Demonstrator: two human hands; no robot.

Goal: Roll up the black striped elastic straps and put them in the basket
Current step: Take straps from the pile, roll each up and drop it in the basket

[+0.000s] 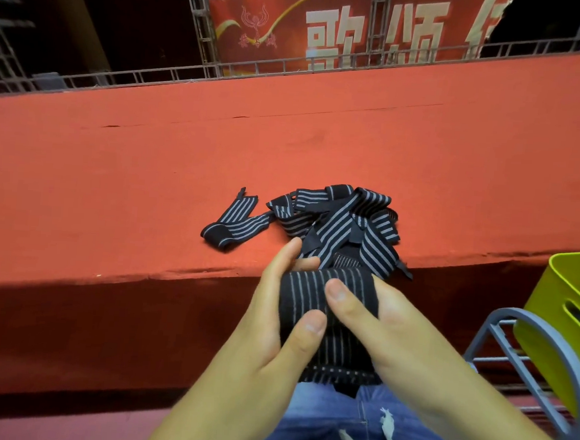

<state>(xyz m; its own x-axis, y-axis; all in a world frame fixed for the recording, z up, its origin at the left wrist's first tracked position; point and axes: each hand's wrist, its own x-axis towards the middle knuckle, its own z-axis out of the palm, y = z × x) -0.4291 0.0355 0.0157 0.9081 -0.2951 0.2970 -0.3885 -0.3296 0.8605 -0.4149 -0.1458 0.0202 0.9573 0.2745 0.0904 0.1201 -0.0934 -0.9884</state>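
A black strap with thin grey stripes is between both my hands, just below the red ledge's front edge. My left hand grips its left side, thumb on top and fingers behind. My right hand holds the right side with its thumb pressed across the front. The strap's loose tail hangs down over my lap. A tangled pile of the same striped straps lies on the ledge right behind my hands, one end trailing off to the left. The yellow-green basket stands at the right edge.
The red carpeted ledge runs across the view, with a metal truss and a red banner behind it. The basket sits on a grey wire rack. My jeans show at the bottom.
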